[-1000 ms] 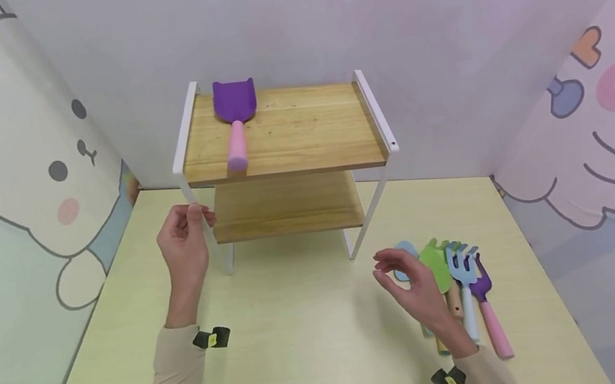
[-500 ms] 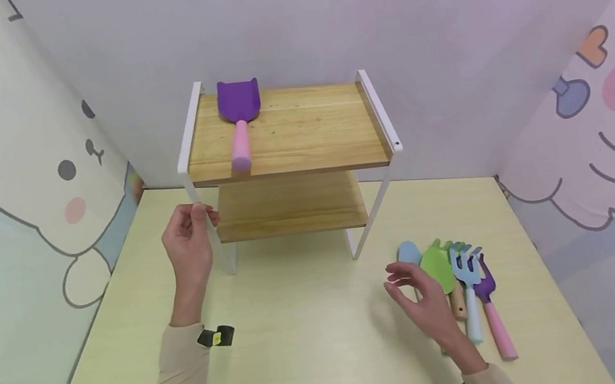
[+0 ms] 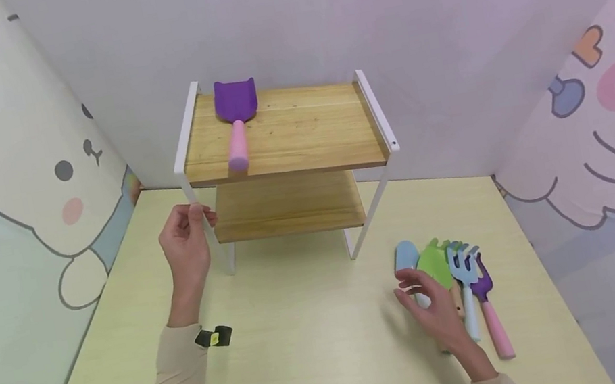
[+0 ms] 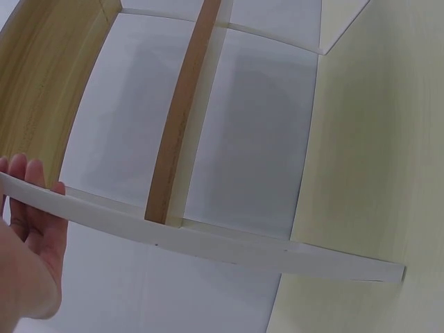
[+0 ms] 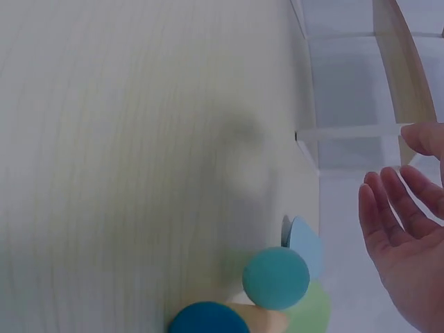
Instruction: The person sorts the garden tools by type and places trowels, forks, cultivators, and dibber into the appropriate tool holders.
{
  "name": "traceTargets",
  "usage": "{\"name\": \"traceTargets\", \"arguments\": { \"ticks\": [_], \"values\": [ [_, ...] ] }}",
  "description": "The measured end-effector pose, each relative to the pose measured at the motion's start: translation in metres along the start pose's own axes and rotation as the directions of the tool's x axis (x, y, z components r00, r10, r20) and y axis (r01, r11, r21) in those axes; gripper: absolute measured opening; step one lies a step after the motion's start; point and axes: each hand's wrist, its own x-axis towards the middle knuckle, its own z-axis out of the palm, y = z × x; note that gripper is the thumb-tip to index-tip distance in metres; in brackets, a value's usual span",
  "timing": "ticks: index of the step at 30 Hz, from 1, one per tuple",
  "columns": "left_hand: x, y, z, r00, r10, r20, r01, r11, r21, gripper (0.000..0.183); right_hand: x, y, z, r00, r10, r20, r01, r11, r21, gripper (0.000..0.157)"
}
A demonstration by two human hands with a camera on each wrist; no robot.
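My left hand [image 3: 184,248] grips the left front leg [image 4: 222,251] of a small two-tier wooden shelf [image 3: 308,126], fingers curled round the white bar. On the top board lies a purple scoop [image 3: 236,100] with a pink handle. Thumb and fingers apart, my right hand [image 3: 440,316] hovers over the left side of a group of garden tools. Among them are a light blue trowel [image 3: 406,255], a green tool [image 3: 433,264], a light blue hand fork [image 3: 464,268] and a purple fork [image 3: 483,284] with a pink handle. My right hand [image 5: 409,257] holds nothing and partly hides the handles.
The shelf stands at the back of a pale wooden table [image 3: 312,356], its lower board [image 3: 287,202] beneath the top one. Cloth backdrops with cartoon animals enclose the back and sides. Rounded handle ends, one teal [image 5: 276,277] and one dark blue [image 5: 208,322], show in the right wrist view.
My right hand has moved right and nearer to me, uncovering more of the light blue trowel. My left hand keeps its grip on the leg, and the scoop lies where it was.
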Motion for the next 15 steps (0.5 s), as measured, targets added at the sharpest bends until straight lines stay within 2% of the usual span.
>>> {"name": "traceTargets", "arguments": {
  "ticks": [9,12,15],
  "values": [
    [0.001,0.000,0.001,1.000,0.007,0.012,-0.006,1.000,-0.025,0.031,-0.013,0.017,-0.008,1.000,-0.014,-0.022,0.012,0.996,-0.092,0.042],
    [0.000,0.001,0.001,1.000,0.000,0.013,0.000,1.000,-0.026,0.030,-0.016,0.018,-0.013,1.000,0.009,-0.006,-0.010,0.992,-0.128,0.041],
    [0.000,0.001,0.001,1.000,-0.003,0.012,0.003,1.000,-0.020,0.029,-0.017,0.016,-0.019,0.997,0.077,0.010,-0.074,0.986,-0.152,0.038]
  ]
}}
